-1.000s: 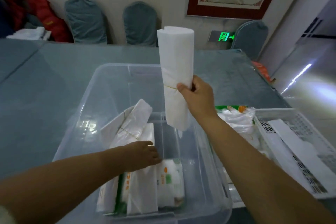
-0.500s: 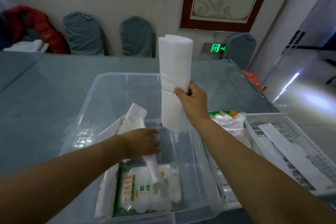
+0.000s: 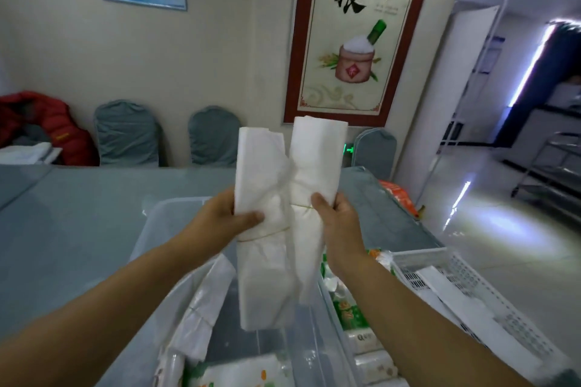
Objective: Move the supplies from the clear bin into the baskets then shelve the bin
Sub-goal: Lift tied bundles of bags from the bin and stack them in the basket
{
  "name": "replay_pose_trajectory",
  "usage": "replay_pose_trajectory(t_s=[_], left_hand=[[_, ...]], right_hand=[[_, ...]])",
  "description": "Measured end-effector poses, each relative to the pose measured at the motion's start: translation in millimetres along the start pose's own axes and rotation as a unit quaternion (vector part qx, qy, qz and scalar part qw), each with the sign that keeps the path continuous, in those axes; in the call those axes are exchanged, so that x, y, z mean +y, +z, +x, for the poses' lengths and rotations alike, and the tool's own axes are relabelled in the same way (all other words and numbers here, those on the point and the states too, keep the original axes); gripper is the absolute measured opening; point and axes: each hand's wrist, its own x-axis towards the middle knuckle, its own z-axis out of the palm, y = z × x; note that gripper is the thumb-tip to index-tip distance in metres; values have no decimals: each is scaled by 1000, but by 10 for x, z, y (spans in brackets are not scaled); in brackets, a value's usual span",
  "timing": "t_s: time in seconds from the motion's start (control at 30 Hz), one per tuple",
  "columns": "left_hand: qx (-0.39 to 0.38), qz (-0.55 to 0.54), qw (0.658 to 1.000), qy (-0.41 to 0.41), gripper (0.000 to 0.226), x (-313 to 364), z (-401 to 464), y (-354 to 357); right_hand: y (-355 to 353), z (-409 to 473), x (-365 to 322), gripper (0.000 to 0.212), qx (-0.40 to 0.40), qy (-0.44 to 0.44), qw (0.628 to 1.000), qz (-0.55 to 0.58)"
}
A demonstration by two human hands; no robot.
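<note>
I hold two white rolled bundles of plastic bags upright, side by side, above the clear bin [image 3: 157,217]. My left hand [image 3: 223,220] grips the left bundle [image 3: 261,261], tied with a rubber band. My right hand [image 3: 336,217] grips the right bundle [image 3: 314,163]. Inside the bin lies another white bundle [image 3: 201,308] and a green-and-white pack [image 3: 239,374] at the bottom. The white perforated basket [image 3: 471,286] stands to the right with a flat white pack [image 3: 452,302] in it.
Green-printed packs and tissue packs [image 3: 361,330] lie between bin and basket. The grey table [image 3: 78,214] stretches to the left and back. Covered chairs [image 3: 125,132] line the wall; a red jacket [image 3: 47,122] sits far left. Open floor lies to the right.
My left hand lifted a second bundle out of the bin and brought it up beside the one in my right hand. The camera tilted upward.
</note>
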Motion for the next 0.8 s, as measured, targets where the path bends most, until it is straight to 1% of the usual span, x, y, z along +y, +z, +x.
replay_pose_trajectory(t_s=[0.03, 0.13, 0.23, 0.33, 0.4, 0.53, 0.63, 0.73, 0.8], left_hand=[[-2, -47, 999, -12, 30, 22, 14, 37], [22, -140, 989, -39, 26, 47, 73, 171], [45, -226, 969, -89, 30, 50, 146, 310], [70, -291, 946, -128, 20, 62, 223, 456], [94, -309, 935, -150, 14, 68, 286, 580], [99, -348, 917, -165, 20, 126, 441, 926], [102, -344, 920, -156, 22, 126, 616, 1296], [106, -334, 922, -163, 30, 44, 814, 1748], [111, -327, 925, -160, 28, -45, 963, 2079]], right_hand=[[15, -10, -51, 4, 5, 6, 1000, -11], [5, -45, -200, 9, 21, 10, 998, -53], [-125, -33, -407, 12, 55, -10, 992, -109], [-359, 47, -618, 11, 78, -41, 983, -161], [-521, 110, -686, 11, 79, -45, 980, -179], [-770, 199, -608, 17, 71, -17, 978, -193], [-938, 278, -473, 27, 54, 17, 985, -164], [-1170, 405, -335, 29, 36, 48, 988, -144], [-1425, 540, -244, 27, 33, 65, 987, -146]])
